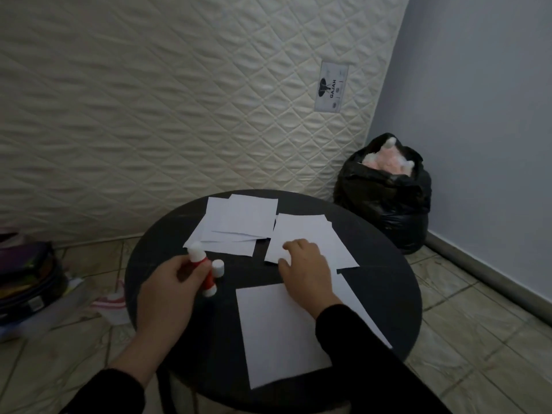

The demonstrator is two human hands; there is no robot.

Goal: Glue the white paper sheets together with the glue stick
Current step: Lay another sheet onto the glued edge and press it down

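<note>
On a round black table [388, 294] lie white paper sheets. A large sheet [277, 333] lies nearest me. A stack of sheets [239, 225] sits at the far left, and another sheet [307, 231] lies at the far right. My left hand [167, 291] grips a red and white glue stick [203, 264], tilted, just above the table at the left. A white cap [217, 268] stands on the table beside it. My right hand [307, 267] rests with spread fingers on the near edge of the far right sheet.
A quilted mattress [179, 100] leans against the wall behind the table. A full black rubbish bag [385, 198] stands in the corner at the right. Bags and clutter [27, 282] lie on the tiled floor at the left.
</note>
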